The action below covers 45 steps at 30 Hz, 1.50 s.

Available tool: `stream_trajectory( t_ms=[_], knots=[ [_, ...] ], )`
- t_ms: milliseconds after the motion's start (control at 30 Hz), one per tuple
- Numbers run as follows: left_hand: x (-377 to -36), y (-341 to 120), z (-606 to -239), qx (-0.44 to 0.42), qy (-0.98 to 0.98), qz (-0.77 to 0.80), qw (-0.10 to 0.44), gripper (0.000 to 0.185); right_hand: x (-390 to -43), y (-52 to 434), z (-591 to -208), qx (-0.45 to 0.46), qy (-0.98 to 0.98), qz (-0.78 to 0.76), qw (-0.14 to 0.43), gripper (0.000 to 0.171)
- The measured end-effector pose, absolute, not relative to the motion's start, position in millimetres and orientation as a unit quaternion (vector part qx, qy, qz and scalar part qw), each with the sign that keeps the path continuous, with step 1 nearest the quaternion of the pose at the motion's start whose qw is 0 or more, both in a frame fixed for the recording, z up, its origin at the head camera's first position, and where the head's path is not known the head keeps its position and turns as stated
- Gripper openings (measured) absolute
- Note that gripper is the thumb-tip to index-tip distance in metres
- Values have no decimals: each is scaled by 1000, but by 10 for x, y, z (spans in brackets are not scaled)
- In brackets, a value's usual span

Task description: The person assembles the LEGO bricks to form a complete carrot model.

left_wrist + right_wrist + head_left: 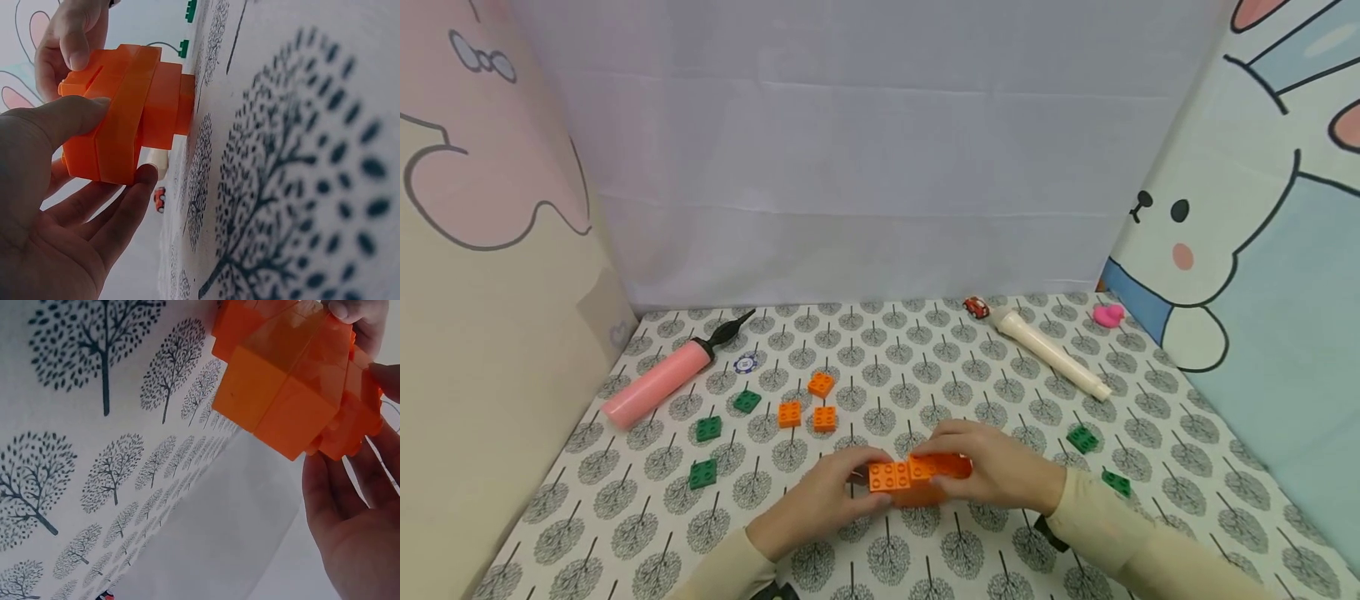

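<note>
Down at the near middle of the tree-patterned tablecloth [925, 350], both hands meet on a cluster of joined orange bricks [913, 479]. The left hand [820, 504] comes in from the near left, its thumb and fingers curled round the left end of the cluster; the left wrist view shows the thumb lying on one face and a fingertip [145, 178] pressing the opposite edge. The right hand [1000, 467] comes from the near right and covers the right end, fingers bent over the top. In the right wrist view its fingers [353, 312] grip the far side of the orange bricks [294, 387], with the palm spread beneath. The cluster sits just above or on the cloth; which one cannot be told.

Farther away to the left lie three loose orange bricks [808, 404] close together, and beyond them to the left three green bricks [718, 433]. A pink hand pump [662, 379] with a black nozzle lies at the far left, a small blue-and-white disc [746, 363] just beside it. To the right, two more green bricks [1097, 458] lie near the right sleeve. At the far right are a white cylindrical tool [1052, 354], a small red toy car [976, 307] and a pink toy [1108, 315].
</note>
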<state>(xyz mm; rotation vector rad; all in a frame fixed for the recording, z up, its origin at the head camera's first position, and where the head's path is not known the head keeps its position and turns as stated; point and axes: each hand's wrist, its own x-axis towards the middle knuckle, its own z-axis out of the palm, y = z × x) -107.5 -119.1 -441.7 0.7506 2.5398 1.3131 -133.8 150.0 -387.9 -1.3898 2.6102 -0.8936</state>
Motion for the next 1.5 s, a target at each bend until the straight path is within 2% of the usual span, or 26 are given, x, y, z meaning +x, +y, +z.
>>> stream_trajectory(
  t_ms=[167,533,700,933,1133,1200,1400,1500],
  knots=[
    [-1068,-1203,-4438,252,855,442,94,39,-1342,1494,-3905,-440,845,-301,49,36],
    [-1081,-1193,-4412,254,856,440,96,40,-1327,1516,-3911,-442,849,-285,44,39],
    [-1098,-1183,-4404,256,854,441,100,40,-1291,1607,-3954,-419,867,-266,37,45],
    [-1083,-1187,-4406,257,862,427,94,41,-1235,1820,-4065,-369,894,-247,57,54],
    [-1108,-1270,-4369,246,874,410,93,54,-1236,1878,-4104,-359,897,-250,61,57],
    [-1156,-1340,-4337,238,884,394,76,55,-1236,1882,-4107,-356,899,-249,62,57],
    [-1457,-1588,-4280,220,933,281,-40,40,-1242,1891,-4107,-354,896,-258,68,56],
    [-1604,-1692,-4314,218,947,228,-64,38,-1249,1879,-4104,-361,892,-263,74,55]
  ],
)
